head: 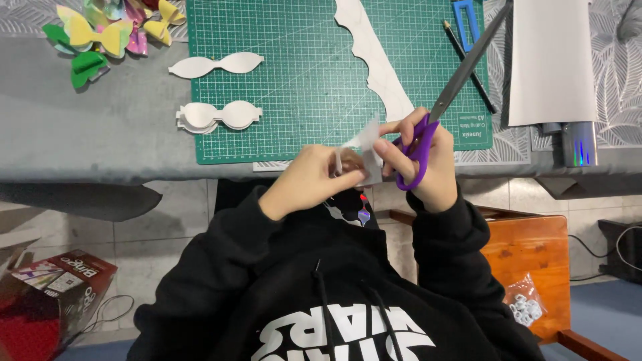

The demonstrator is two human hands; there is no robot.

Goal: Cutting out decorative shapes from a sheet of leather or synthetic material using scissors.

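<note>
In the upper left of the frame lies a bunch of shiny paper bows in yellow, green and pink (100,33). To the right of them, one flat white bow-shaped paper cutout (215,65) lies half on the big green cutting mat with a grid (301,80), and a small stack of white bow-shaped cutouts (217,115) lies just below it at the mat's left edge. They all rest on a grey table (80,127).

In the middle of the frame, just below the mat, the left hand (307,180) pinches a small white piece of paper (366,150) with fingers and thumb. The paper sits between the two hands, touching both. It stands mostly upright.

The right hand (428,164) is just to the right of the paper. Its fingers are curled through the loops of a pair of purple-handled scissors with grey blades (441,100). The long blades point up and to the right, away from the paper, and look closed together. So the left hand holds the paper, and the scissors' handles are the part nearest it.

Above the hands, a long wavy white paper strip (378,60) lies on the mat. Further right are a black pencil (468,63), a blue plastic frame (466,17) and a big white sheet (552,60). Nothing stands between the hands and the paper.

At the lower right is a brown wooden stool (528,261) with a small clear bag of white beads (523,306).
</note>
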